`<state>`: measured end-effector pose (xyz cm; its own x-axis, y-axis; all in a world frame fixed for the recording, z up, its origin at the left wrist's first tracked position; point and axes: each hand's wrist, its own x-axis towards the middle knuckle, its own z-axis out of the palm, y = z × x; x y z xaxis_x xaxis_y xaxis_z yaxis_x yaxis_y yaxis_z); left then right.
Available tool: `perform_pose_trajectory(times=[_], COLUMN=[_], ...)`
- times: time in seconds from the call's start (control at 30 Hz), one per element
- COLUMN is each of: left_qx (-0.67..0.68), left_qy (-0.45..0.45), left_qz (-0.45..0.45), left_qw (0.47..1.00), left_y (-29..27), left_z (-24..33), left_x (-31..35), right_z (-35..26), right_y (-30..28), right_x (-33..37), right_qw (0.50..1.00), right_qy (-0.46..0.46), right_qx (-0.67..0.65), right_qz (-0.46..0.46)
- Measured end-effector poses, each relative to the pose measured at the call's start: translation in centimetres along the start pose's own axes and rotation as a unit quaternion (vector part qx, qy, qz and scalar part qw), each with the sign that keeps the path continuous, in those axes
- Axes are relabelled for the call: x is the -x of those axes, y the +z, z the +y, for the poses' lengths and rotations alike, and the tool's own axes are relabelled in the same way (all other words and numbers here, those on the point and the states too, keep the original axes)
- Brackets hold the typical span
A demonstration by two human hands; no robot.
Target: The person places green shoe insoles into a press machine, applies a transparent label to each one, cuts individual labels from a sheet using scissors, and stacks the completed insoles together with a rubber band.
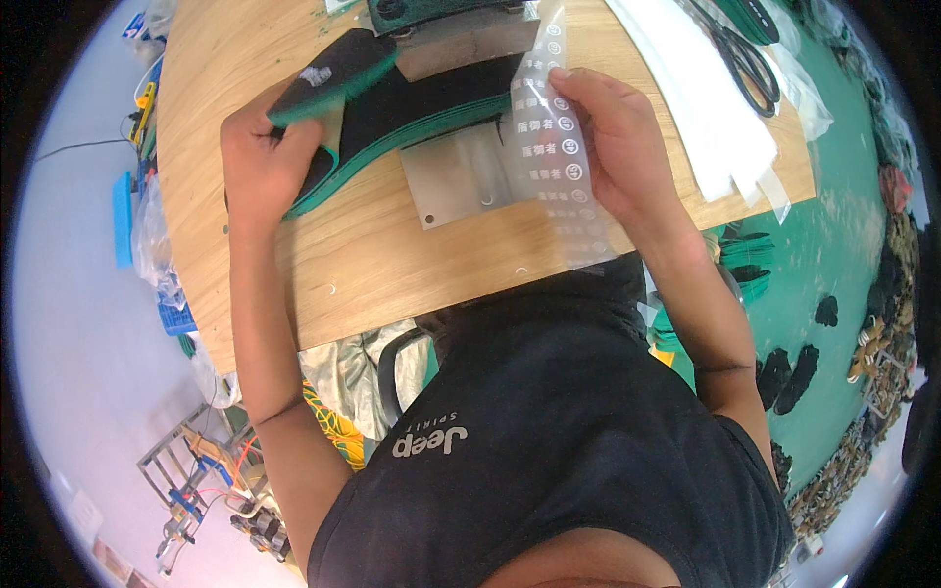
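My left hand [270, 162] is closed on the end of a black insole [338, 71] with a green edge and a small pale print. More black layers with green edges, a stack of insoles [431, 93], lie under and beside it, partly beneath a metal machine [446, 15]. My right hand [622, 137] pinches the edge of a clear plastic film strip [554, 147] with rows of white print. That strip hangs over the right end of the stack and down past the table's near side.
The metal machine's flat plate [456, 176] lies on the wooden table [372, 274]. At the right are white sheets [696, 108] and black-handled scissors [750, 73]. Black and green pieces [750, 265] are stacked below the table's right side. Dark pieces [799, 377] lie on the green floor.
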<state>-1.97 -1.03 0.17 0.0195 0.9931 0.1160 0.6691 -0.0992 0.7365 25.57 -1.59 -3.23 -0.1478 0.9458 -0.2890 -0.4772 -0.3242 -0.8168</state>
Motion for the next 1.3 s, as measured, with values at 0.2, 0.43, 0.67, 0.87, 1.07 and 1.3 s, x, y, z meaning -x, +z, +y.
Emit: perform_pose_trajectory(times=[0.2, 0.43, 0.67, 0.87, 1.07, 1.3], left_qx=[0.051, 0.096, 0.081, 0.1, 0.053, 0.069], left_qy=[0.07, 0.063, 0.004, 0.115, -0.007, -0.035], left_qz=[0.024, 0.026, 0.028, 0.088, 0.067, 0.128], left_qw=[0.996, 0.993, 0.996, 0.984, 0.996, 0.989], left_y=[0.2, 0.1, 0.0, 1.5, 0.3, 0.9], left_z=[-0.8, -2.3, -1.8, 0.1, -1.8, -0.3], left_x=[0.1, -0.1, -0.3, -0.6, -0.6, -0.2], right_z=[-0.4, 0.3, -0.2, -0.2, 0.2, 0.3], right_y=[-0.2, 0.4, 0.2, 0.9, 0.8, 1.6], right_x=[0.7, 0.9, 1.3, 1.4, 1.2, 0.7], right_qw=[0.998, 0.997, 0.997, 0.992, 0.997, 0.99], right_qy=[-0.049, -0.013, 0.05, -0.031, 0.036, 0.018], right_qx=[-0.034, -0.069, 0.055, -0.036, 0.064, 0.141], right_qz=[0.028, 0.016, 0.029, 0.113, 0.024, 0.014])
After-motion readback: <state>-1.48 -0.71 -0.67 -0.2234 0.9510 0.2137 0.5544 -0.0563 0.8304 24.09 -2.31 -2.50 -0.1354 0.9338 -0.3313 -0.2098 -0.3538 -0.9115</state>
